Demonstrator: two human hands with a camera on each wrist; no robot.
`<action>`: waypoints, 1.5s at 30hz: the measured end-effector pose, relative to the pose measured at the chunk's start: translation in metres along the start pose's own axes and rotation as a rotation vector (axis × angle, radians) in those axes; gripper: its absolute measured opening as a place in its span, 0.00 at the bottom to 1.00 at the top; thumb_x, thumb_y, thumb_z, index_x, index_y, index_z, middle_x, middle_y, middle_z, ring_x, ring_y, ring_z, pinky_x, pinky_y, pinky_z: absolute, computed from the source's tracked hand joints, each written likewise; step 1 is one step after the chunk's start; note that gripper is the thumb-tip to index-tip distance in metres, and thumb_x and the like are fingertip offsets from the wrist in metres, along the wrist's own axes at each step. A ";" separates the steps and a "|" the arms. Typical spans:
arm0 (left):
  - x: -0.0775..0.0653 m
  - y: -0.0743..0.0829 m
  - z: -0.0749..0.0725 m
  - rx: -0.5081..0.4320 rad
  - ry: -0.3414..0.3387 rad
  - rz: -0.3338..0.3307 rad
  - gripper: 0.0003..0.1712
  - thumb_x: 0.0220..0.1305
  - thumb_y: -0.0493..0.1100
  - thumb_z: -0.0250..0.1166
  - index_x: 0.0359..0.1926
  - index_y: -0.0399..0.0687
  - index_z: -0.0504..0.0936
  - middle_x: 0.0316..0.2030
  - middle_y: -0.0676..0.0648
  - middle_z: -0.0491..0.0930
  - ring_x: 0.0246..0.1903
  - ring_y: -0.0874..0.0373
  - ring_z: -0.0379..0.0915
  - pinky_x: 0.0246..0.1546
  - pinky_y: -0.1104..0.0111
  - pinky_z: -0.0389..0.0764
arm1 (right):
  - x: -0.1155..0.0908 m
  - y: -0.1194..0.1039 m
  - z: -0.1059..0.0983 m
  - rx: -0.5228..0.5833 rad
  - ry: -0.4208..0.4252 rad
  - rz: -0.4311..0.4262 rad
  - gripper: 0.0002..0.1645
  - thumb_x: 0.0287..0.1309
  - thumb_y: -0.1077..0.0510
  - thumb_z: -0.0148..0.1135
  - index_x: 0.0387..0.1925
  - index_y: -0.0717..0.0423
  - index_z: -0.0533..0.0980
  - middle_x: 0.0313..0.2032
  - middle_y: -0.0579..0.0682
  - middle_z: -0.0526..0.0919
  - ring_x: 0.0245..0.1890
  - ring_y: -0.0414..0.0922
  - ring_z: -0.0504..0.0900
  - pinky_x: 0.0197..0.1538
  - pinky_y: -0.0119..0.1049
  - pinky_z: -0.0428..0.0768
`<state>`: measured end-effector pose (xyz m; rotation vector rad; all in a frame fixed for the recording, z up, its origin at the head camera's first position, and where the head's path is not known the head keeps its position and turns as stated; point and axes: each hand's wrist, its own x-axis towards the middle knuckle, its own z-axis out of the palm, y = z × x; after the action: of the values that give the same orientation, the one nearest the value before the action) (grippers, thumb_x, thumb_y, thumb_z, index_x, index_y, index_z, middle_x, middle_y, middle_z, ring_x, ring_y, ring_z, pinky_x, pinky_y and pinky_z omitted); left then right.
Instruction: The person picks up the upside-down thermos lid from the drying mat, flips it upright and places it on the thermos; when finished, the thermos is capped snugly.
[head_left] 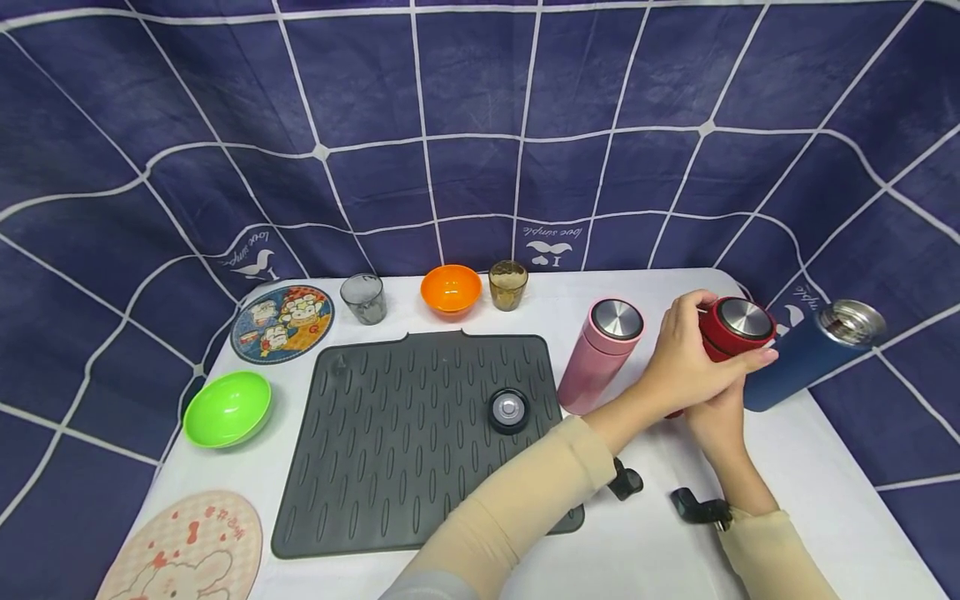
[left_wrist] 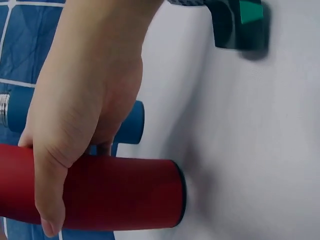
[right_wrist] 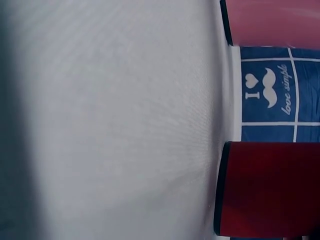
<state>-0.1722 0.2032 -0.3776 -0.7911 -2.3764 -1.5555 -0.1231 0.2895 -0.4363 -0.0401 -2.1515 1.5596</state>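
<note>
Backdrop (head_left: 472, 83): creased navy cloth, white grid lines.
Table (head_left: 622, 550): smooth, white.
Ribbed mat (head_left: 390, 400): flat, dark grey, raised dashes; the left sleeve (head_left: 510, 508) crosses its lower right corner.
Placemats: round and flat, one peach-checked (head_left: 180, 533), one cartoon-printed (head_left: 281, 325), at the left.
Blue flask (head_left: 795, 358): matte cylinder, bare steel mouth, just right of the red one.
Pink flask (head_left: 592, 367): upright, steel-topped, near the left forearm.
Red flask (left_wrist: 125, 195): matte cylinder with a steel disc on its cap, between blue and pink, partly hidden by both hands.
Left hand (head_left: 690, 350): grasping the cap, fingers behind, thumb in front.
Right hand (head_left: 712, 421): wrapped round the body below, grasping it.
Bowls: glossy, rounded, green (head_left: 228, 408) and orange (head_left: 450, 287).
Cups: translucent, grey (head_left: 365, 300) and amber (head_left: 507, 286), flanking the orange bowl.
Black lid (head_left: 508, 410): round, on the mat.
</note>
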 end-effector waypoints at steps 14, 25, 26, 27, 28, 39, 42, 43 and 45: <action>-0.002 0.008 -0.004 0.018 0.036 -0.062 0.43 0.47 0.64 0.70 0.60 0.57 0.62 0.53 0.60 0.66 0.54 0.73 0.60 0.50 0.85 0.64 | -0.001 -0.004 0.000 -0.030 -0.012 0.028 0.42 0.50 0.71 0.61 0.64 0.50 0.56 0.47 0.32 0.72 0.48 0.30 0.72 0.48 0.18 0.68; 0.003 0.014 -0.014 0.049 -0.088 -0.132 0.47 0.44 0.66 0.71 0.64 0.65 0.60 0.54 0.65 0.66 0.54 0.72 0.61 0.48 0.81 0.67 | -0.002 -0.007 -0.002 -0.129 -0.018 0.050 0.37 0.48 0.72 0.62 0.60 0.54 0.61 0.42 0.29 0.72 0.42 0.29 0.72 0.42 0.18 0.69; 0.002 0.015 -0.012 0.041 -0.064 -0.149 0.49 0.42 0.67 0.72 0.63 0.64 0.60 0.53 0.66 0.66 0.53 0.73 0.61 0.48 0.81 0.67 | -0.003 -0.006 -0.002 -0.124 -0.019 0.047 0.36 0.48 0.73 0.61 0.59 0.55 0.62 0.41 0.29 0.72 0.42 0.29 0.72 0.43 0.19 0.69; 0.001 0.015 -0.010 0.043 -0.040 -0.153 0.49 0.41 0.67 0.72 0.62 0.63 0.60 0.52 0.66 0.66 0.53 0.73 0.62 0.48 0.82 0.67 | -0.003 -0.006 -0.002 -0.113 -0.021 0.047 0.36 0.48 0.72 0.61 0.59 0.54 0.61 0.42 0.28 0.73 0.44 0.28 0.72 0.46 0.18 0.68; 0.000 0.015 -0.009 0.054 -0.018 -0.138 0.49 0.42 0.66 0.72 0.62 0.61 0.60 0.53 0.65 0.66 0.54 0.72 0.62 0.49 0.83 0.67 | -0.003 -0.005 -0.002 -0.096 -0.028 0.045 0.38 0.49 0.72 0.62 0.61 0.53 0.60 0.44 0.29 0.72 0.47 0.27 0.72 0.48 0.17 0.67; 0.002 0.019 -0.006 0.182 0.011 -0.107 0.44 0.43 0.70 0.69 0.59 0.61 0.64 0.49 0.66 0.69 0.49 0.72 0.63 0.46 0.82 0.65 | -0.004 -0.007 0.000 -0.116 -0.035 0.017 0.32 0.50 0.72 0.61 0.56 0.51 0.65 0.40 0.29 0.73 0.40 0.29 0.72 0.44 0.19 0.67; 0.005 0.025 0.003 0.197 0.091 -0.175 0.46 0.33 0.74 0.72 0.54 0.65 0.67 0.44 0.70 0.69 0.45 0.74 0.65 0.42 0.82 0.66 | -0.006 -0.008 0.001 -0.150 -0.013 0.002 0.31 0.49 0.71 0.62 0.55 0.53 0.66 0.41 0.26 0.71 0.42 0.27 0.70 0.47 0.18 0.65; 0.006 0.025 0.005 0.202 0.108 -0.178 0.45 0.32 0.73 0.73 0.52 0.65 0.68 0.43 0.70 0.70 0.44 0.74 0.66 0.41 0.83 0.66 | -0.006 -0.008 0.001 -0.145 -0.012 -0.004 0.33 0.48 0.71 0.62 0.57 0.54 0.66 0.43 0.26 0.70 0.45 0.27 0.69 0.49 0.18 0.64; 0.008 0.023 0.006 0.190 0.111 -0.176 0.41 0.33 0.69 0.74 0.50 0.64 0.71 0.40 0.69 0.74 0.42 0.75 0.68 0.40 0.85 0.65 | -0.005 -0.006 0.001 -0.140 -0.021 -0.011 0.38 0.47 0.71 0.63 0.61 0.57 0.61 0.47 0.28 0.69 0.50 0.28 0.68 0.53 0.17 0.62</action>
<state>-0.1656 0.2179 -0.3581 -0.4564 -2.5204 -1.3659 -0.1178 0.2850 -0.4327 -0.0582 -2.2697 1.4071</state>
